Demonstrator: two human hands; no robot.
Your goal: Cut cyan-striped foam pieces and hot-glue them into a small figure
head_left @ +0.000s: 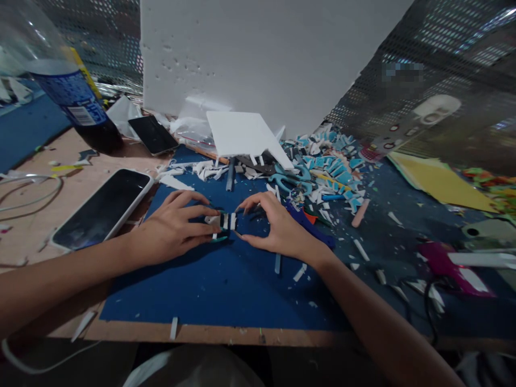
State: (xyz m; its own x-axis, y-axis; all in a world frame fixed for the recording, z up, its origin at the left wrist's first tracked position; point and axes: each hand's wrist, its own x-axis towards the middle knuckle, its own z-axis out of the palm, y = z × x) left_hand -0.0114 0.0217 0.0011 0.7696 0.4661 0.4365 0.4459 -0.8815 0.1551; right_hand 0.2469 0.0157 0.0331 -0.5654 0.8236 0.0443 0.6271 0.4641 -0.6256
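Observation:
Over the blue mat (189, 293), my left hand (169, 223) has its fingers curled on a small white block (214, 221), which is partly hidden by the fingertips. Thin teal edges show under those fingers. Facing it, my right hand (278, 223) forms an arch, with thumb and fingertips at the two ends of a small white strip (233, 221). A dark gap lies between block and strip; I cannot tell whether they are joined.
A white sheet (245, 131) leans behind the hands, with foam scraps (334, 161) and light-blue scissors (292, 180) beside it. To the left are a phone (105, 209), a dark device (153, 134) and a cola bottle (80, 102). Yellow paper (443, 183) lies right.

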